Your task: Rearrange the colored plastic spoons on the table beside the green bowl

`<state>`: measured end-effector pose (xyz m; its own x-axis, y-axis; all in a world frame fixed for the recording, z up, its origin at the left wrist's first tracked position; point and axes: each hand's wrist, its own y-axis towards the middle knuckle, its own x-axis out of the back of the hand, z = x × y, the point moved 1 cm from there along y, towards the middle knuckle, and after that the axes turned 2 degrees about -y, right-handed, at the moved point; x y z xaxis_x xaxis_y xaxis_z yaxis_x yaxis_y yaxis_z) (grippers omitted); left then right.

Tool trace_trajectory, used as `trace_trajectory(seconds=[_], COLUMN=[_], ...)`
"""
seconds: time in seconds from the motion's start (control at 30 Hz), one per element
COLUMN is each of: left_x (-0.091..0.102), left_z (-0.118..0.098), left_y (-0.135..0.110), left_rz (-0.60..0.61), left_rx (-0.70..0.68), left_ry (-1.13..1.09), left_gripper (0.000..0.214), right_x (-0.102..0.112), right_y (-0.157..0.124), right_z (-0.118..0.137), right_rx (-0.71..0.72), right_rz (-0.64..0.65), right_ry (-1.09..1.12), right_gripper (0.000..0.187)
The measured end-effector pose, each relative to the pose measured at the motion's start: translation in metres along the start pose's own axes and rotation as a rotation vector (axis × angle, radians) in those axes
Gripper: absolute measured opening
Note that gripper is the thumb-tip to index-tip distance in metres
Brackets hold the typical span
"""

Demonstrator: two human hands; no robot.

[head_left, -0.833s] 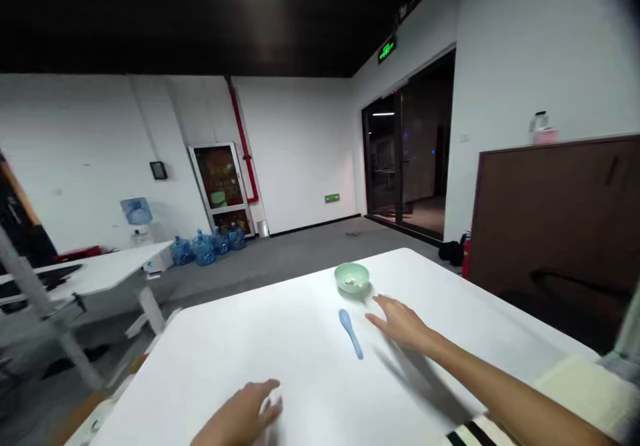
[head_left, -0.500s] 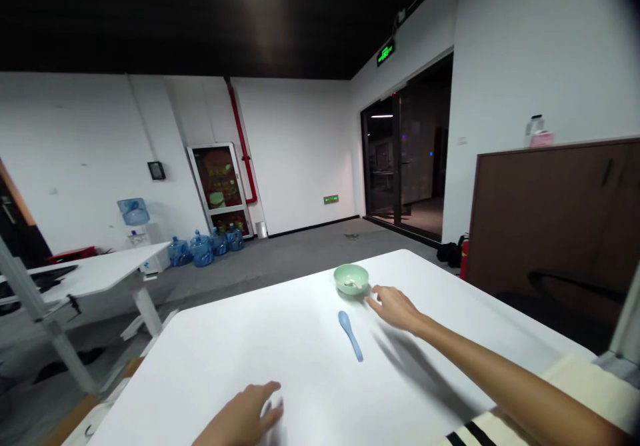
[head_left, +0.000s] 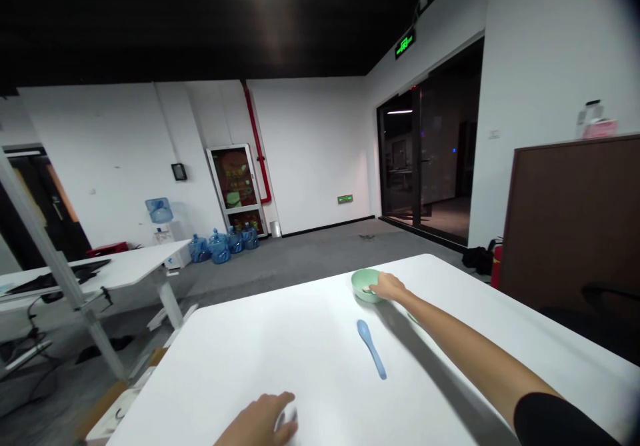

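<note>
A light green bowl (head_left: 364, 279) stands near the far edge of the white table (head_left: 280, 339), with a small pale thing (head_left: 367, 289) inside that I cannot make out. My right hand (head_left: 389, 287) is closed on the bowl's right rim, thumb at the near side; its other fingertips are partly hidden. Nearer me lies a blue spoon (head_left: 371, 349), its handle pointing toward me. At the table's front my left hand (head_left: 260, 421) hovers with thumb and fingers apart, holding nothing. Part of a green thing (head_left: 413, 317) peeks out beside my right forearm.
A second white table (head_left: 150, 259) with a metal post stands at the left. Blue water bottles (head_left: 220, 247) line the back wall. A brown cabinet (head_left: 570, 233) rises at the right. Cardboard boxes (head_left: 103, 409) sit below the table's left edge.
My right hand has moved from beside the bowl onto its right rim. The whole view has swung slightly left, while my left hand keeps much the same pose.
</note>
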<state>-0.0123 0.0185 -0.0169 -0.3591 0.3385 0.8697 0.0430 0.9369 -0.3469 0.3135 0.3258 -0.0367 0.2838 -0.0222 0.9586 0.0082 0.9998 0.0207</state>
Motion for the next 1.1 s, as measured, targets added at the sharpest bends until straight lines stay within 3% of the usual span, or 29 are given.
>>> trace_trajectory(seconds=[0.13,0.27,0.4,0.57,0.7,0.8,0.9,1.1], left_x=[-0.003,-0.001,0.001,0.000,-0.001,-0.001,-0.001,-0.003], left_z=[0.003,0.002,-0.002,-0.002,0.000,-0.001,-0.004,-0.003], left_y=[0.005,0.005,0.003,0.002,0.001,-0.002,-0.005,-0.005], left_rz=[0.001,0.010,0.007,0.017,0.012,-0.001,0.000,-0.009], left_rx=[0.003,0.001,-0.011,-0.002,-0.015,-0.027,-0.037,-0.057], left_ry=[0.001,-0.009,-0.006,-0.006,-0.003,0.004,0.021,0.028], left_gripper=[0.056,0.057,0.057,0.058,0.059,0.059,0.059,0.060], right_x=[-0.019,-0.022,-0.007,0.029,0.057,0.065,0.061,0.030], right_y=[0.014,0.016,0.003,-0.023,-0.044,-0.061,-0.078,-0.103], right_z=[-0.004,-0.006,-0.005,-0.012,-0.034,-0.059,-0.086,-0.129], right_rx=[0.005,0.007,0.033,0.078,0.100,0.072,0.005,-0.121], right_rz=[0.023,0.024,-0.010,-0.040,-0.068,-0.042,-0.006,0.079], right_ry=[-0.021,-0.011,0.032,0.085,0.118,0.110,0.047,-0.067], right_gripper=[0.057,0.055,0.053,0.043,0.040,0.040,0.037,0.031])
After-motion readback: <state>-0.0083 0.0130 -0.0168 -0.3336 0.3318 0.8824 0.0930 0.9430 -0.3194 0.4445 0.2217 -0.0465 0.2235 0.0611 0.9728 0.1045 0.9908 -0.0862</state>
